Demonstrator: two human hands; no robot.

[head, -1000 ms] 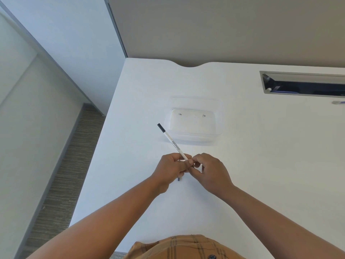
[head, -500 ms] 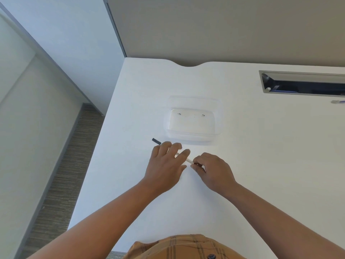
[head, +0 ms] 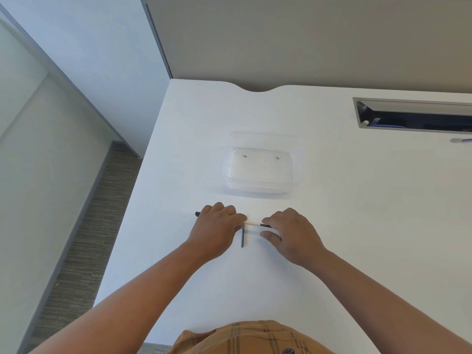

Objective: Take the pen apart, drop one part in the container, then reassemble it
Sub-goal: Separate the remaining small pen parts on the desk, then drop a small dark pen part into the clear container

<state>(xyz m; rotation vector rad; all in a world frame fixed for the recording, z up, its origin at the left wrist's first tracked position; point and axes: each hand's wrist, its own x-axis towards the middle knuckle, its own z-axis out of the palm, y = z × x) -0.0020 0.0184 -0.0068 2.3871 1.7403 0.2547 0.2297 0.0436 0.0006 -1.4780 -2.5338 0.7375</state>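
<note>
A white pen (head: 251, 223) lies flat and crosswise on the white desk (head: 357, 226) in front of me. My left hand (head: 217, 228) rests palm down over its left half, and only the black end (head: 197, 213) sticks out beyond my fingers. My right hand (head: 288, 233) pinches the pen's dark right end between thumb and fingertips. A thin dark blue part (head: 242, 237) lies loose on the desk between my hands, pointing toward me. The clear plastic container (head: 299, 159) stands just beyond the hands; I see nothing in it.
A recessed metal cable slot (head: 413, 116) is set into the desk at the back right. Another blue pen (head: 461, 140) lies at the right edge of view. The desk's left edge drops to carpeted floor (head: 84, 238).
The pen went from tilted up in the air to lying flat on the desk. My hands moved apart along it, uncovering the dark blue part on the desk.
</note>
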